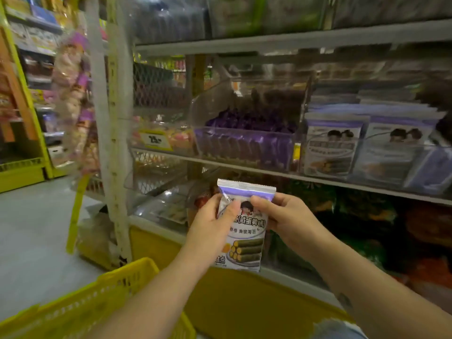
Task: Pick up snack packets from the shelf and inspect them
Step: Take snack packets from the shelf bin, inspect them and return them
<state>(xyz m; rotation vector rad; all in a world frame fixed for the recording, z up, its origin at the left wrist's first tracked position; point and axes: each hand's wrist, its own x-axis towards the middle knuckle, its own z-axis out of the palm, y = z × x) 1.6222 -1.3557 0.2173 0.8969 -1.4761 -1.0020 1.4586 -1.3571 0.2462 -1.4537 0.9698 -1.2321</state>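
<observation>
Snack packet (247,238), white, purple-topped, picturing green rolls; left hand (208,228) and right hand (288,216) pinch its upper sides. Print below the thumbs: 咸蛋黄味.

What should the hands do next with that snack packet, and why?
Probably flip the packet over to check its back. The left hand and right hand both pinch it near the top, holding it upright, and only its printed front faces the camera.

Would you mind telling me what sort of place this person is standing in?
Most likely a shop's snack aisle: shelves hold clear bins of packets, a yellow price tag fronts one bin, and a yellow shopping basket sits at lower left.
</observation>
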